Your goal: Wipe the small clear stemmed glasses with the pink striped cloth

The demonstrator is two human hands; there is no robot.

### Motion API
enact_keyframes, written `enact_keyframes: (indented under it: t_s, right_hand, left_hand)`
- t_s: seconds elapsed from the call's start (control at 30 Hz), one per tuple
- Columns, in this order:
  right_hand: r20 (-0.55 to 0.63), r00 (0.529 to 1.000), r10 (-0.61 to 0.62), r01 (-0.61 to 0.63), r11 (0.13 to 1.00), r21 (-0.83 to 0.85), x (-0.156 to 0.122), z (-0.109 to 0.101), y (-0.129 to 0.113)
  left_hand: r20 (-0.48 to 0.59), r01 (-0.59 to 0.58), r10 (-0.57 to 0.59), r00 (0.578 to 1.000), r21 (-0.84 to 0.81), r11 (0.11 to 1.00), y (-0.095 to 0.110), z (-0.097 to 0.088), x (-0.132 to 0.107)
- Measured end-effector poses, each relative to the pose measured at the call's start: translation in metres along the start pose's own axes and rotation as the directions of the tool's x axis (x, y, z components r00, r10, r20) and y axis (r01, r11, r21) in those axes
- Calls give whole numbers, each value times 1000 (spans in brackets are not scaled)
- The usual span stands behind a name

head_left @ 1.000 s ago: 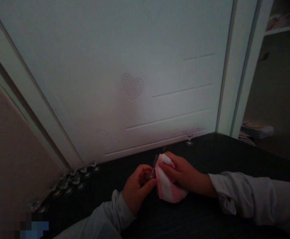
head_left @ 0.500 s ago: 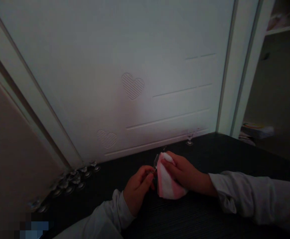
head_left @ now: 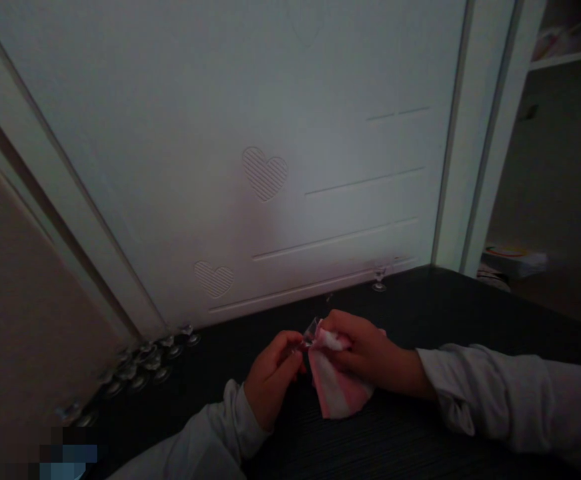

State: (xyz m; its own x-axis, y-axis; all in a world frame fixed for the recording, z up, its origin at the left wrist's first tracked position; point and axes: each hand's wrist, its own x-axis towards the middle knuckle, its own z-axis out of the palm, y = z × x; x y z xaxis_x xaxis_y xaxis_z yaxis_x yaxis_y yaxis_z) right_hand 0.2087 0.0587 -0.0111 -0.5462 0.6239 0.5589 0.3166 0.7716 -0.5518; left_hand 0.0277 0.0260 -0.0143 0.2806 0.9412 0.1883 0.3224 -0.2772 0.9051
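Pinched in the fingers of my left hand (head_left: pixel 274 380) is a small clear stemmed glass (head_left: pixel 311 331), tilted, its upper part showing between my hands. My right hand (head_left: pixel 363 343) is closed on a pink and white striped cloth (head_left: pixel 338 387), which hangs down toward the dark table. A fold of the cloth lies against the glass; whether it reaches inside the bowl I cannot tell. My fingers hide the base of the glass.
Several similar small glasses (head_left: pixel 150 363) stand clustered at the table's left edge. One more glass (head_left: pixel 379 280) stands at the back right by a white panel (head_left: pixel 340 147) with carved hearts. The dark table (head_left: pixel 420 313) runs along this panel. Shelves with papers (head_left: pixel 515 262) lie beyond on the right.
My right hand has moved slightly down, and the cloth has shifted, hanging lower with its top bunched. More of the glass shows between my hands. My left hand has hardly moved.
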Motion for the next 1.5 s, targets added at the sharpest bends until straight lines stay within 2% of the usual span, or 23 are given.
enact_keyframes:
  t_s: [0.13,0.27,0.43,0.57,0.87,1.0,1.17,1.33,1.4,1.5]
  right_hand:
    - [76,966,-247,256,956,-141,-4,-4,-5]
    - [87,951,-297,309,928,-210,-4,-6,-6]
    - [123,953,-275,300,901,-314,-2,-5,-3]
    - [149,955,-258,294,895,-336,-1,-4,-3]
    - [149,962,-227,258,937,-235,-2,-4,-6]
    - [140,961,-240,266,938,-220,-3,-4,-5]
    - [145,971,-192,222,948,-230,-2,-2,-4]
    - [171,973,-155,183,970,-159,-3,-3,-4]
    - [151,981,-120,135,987,-89,-5,-4,-3]
    - [12,1000,-25,24,999,33,-7,-2,1]
  left_hand:
    - [24,-153,151,988,154,976,6,-2,-2]
    - [25,-275,280,960,284,919,8,-4,-1]
    - [-12,-279,303,953,356,892,4,-5,1]
    - [-24,-275,308,951,388,880,2,-4,2]
    - [13,-301,320,947,381,874,6,-4,0]
    - [-18,-290,320,947,374,881,7,-4,0]
    - [-90,-218,268,959,368,904,7,-4,1]
    - [-64,-226,264,962,351,909,6,-4,1]
    - [-62,-235,271,961,337,912,6,-4,0]
    - [-104,-219,266,958,327,919,5,-7,0]
